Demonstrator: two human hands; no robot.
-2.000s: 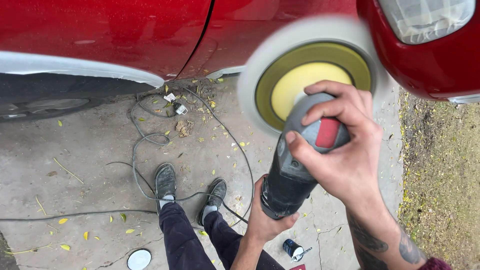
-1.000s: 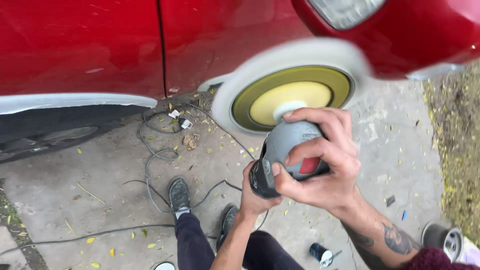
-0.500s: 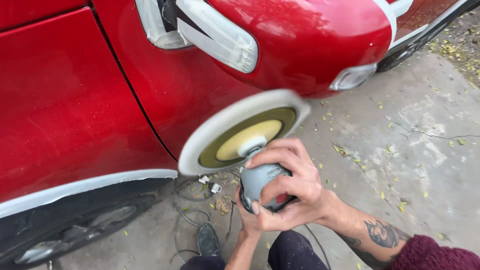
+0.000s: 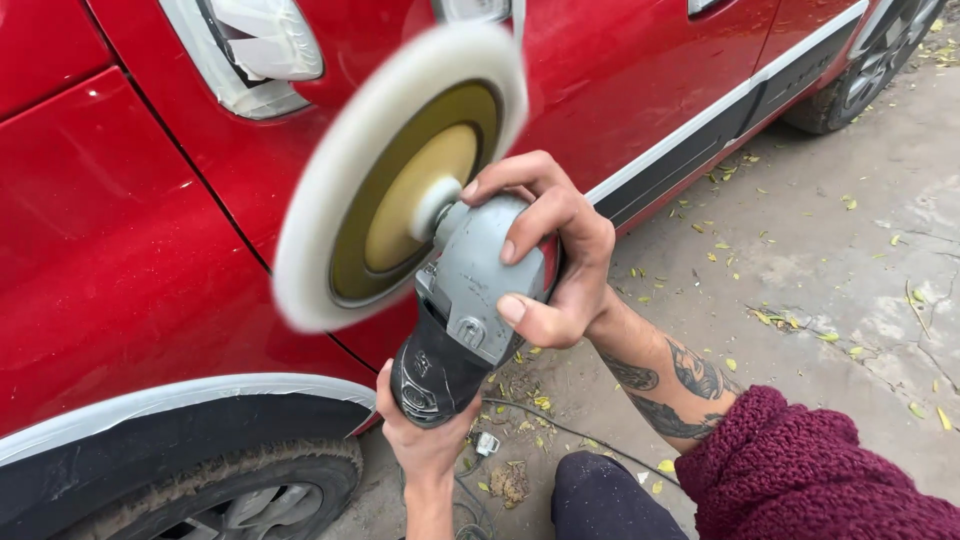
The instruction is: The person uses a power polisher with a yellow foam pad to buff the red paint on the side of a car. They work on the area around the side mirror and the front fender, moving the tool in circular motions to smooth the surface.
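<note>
While the pad (image 4: 400, 180) blurs, both hands clamped on the polisher (image 4: 470, 300): right hand (image 4: 550, 260) over its head, left hand (image 4: 425, 435) under its tail.

Soft, even daylight, bright without harsh sun; shadows are faint, darkest under the wheel arch (image 4: 180, 440). The red car body (image 4: 110, 250) carries pale, diffuse sheen and reflections. The white polishing pad (image 4: 395, 170) is smeared by motion blur at its rim. Hands, the grey polisher (image 4: 470, 300) and concrete ground (image 4: 820, 230) are sharp

polisher (image 4: 455, 300) raised from bumper to tail light (image 4: 262, 50), pad blurred
</note>
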